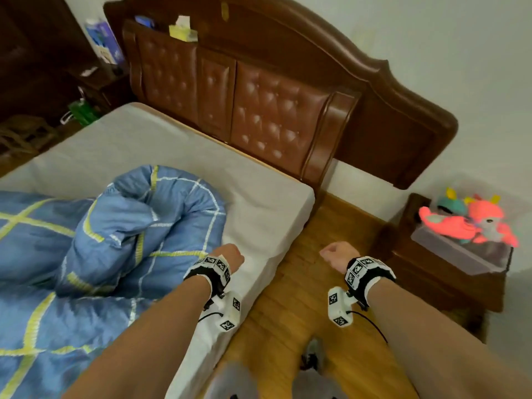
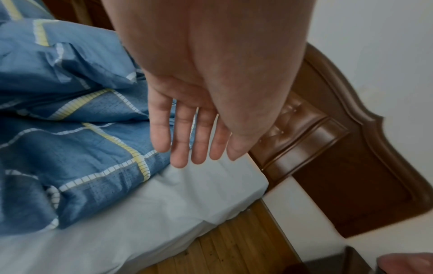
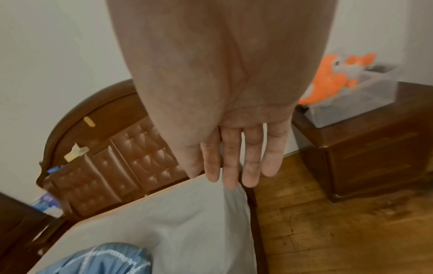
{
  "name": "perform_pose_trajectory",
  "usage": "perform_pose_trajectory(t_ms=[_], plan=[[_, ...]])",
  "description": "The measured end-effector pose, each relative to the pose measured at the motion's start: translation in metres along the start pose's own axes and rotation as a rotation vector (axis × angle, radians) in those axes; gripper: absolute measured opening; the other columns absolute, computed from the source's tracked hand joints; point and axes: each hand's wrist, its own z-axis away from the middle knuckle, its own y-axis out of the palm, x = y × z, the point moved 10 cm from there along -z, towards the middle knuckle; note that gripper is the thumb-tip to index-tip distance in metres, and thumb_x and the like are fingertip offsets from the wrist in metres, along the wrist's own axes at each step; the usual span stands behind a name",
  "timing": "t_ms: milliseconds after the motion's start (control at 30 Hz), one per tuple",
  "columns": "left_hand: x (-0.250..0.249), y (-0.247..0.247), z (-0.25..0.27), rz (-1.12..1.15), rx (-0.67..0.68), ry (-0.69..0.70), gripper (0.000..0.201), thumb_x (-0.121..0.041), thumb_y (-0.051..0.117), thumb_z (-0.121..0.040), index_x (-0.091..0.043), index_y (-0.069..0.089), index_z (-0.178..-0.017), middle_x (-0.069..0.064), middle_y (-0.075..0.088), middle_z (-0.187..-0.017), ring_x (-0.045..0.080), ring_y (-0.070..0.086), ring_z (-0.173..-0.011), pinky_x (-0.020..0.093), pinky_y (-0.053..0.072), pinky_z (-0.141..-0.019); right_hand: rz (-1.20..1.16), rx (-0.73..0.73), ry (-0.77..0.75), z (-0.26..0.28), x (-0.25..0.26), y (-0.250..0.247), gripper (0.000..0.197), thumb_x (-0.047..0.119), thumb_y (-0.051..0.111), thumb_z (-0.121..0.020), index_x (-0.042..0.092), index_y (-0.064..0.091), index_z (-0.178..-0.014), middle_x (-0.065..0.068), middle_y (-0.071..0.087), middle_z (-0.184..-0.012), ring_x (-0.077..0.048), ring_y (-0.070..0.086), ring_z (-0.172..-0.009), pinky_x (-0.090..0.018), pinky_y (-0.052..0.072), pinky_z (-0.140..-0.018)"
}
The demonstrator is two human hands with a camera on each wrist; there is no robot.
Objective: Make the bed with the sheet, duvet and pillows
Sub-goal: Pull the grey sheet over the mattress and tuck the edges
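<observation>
A pale grey sheet (image 1: pixel 161 151) covers the mattress up to the headboard. A blue duvet (image 1: pixel 95 240) with yellow and white grid lines lies bunched in a heap on the left half of the bed. My left hand (image 1: pixel 229 254) hovers over the bed's right edge beside the duvet (image 2: pixel 82 129); in the left wrist view its fingers (image 2: pixel 180 140) hang straight and hold nothing. My right hand (image 1: pixel 335 253) hangs over the floor to the right of the bed, fingers (image 3: pixel 250 163) straight and empty. No pillow is in view.
A brown padded wooden headboard (image 1: pixel 259 90) stands at the far end. A dark nightstand (image 1: pixel 449 272) at the right carries a clear box with orange plush toys (image 1: pixel 466 223). Wooden floor (image 1: pixel 296 312) runs along the bed's right side. Dark furniture stands at far left.
</observation>
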Motion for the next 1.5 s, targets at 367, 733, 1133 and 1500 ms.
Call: perform_pose_trajectory(t_ms=[367, 733, 1133, 1500], plan=[[-0.035, -0.033, -0.208, 0.234, 0.099, -0.208, 0.054, -0.046, 0.039, -0.094, -0.007, 0.052, -0.129, 0.016, 0.055, -0.131, 0.034, 0.053, -0.119, 0.038, 0.044, -0.097, 0.441, 0.21, -0.133, -0.24, 0.139, -0.035, 0.047, 0.046, 0.046, -0.1, 0.013, 0.06, -0.13, -0.008, 0.059, -0.135, -0.029, 0.056, -0.122, -0.039, 0.045, -0.104], [-0.071, -0.031, -0.501, 0.19, 0.097, -0.277, 0.068, -0.054, 0.055, -0.086, -0.014, 0.037, -0.138, 0.01, 0.039, -0.137, 0.032, 0.04, -0.127, 0.05, 0.041, -0.098, 0.692, 0.249, -0.136, -0.544, 0.184, 0.048, 0.06, 0.044, 0.058, -0.09, 0.026, 0.04, -0.145, -0.008, 0.048, -0.144, -0.03, 0.047, -0.132, -0.046, 0.045, -0.105], [-0.051, 0.031, -0.602, 0.269, 0.063, -0.356, 0.028, -0.03, 0.037, -0.099, -0.019, 0.062, -0.105, 0.006, 0.066, -0.108, 0.029, 0.063, -0.097, 0.032, 0.042, -0.073, 0.743, 0.028, -0.164, -0.672, 0.16, 0.084, 0.033, 0.032, 0.027, -0.095, 0.016, 0.052, -0.111, -0.013, 0.069, -0.107, -0.036, 0.066, -0.102, -0.045, 0.052, -0.083], [-0.115, -0.047, -0.612, 0.442, -0.098, -0.143, 0.028, -0.026, 0.039, -0.098, -0.017, 0.038, -0.072, -0.001, 0.045, -0.07, 0.029, 0.055, -0.077, 0.031, 0.036, -0.067, 0.86, 0.054, -0.315, -0.655, 0.182, 0.055, 0.025, 0.008, 0.034, -0.101, 0.001, 0.04, -0.124, -0.017, 0.073, -0.097, -0.036, 0.071, -0.09, -0.037, 0.047, -0.062]])
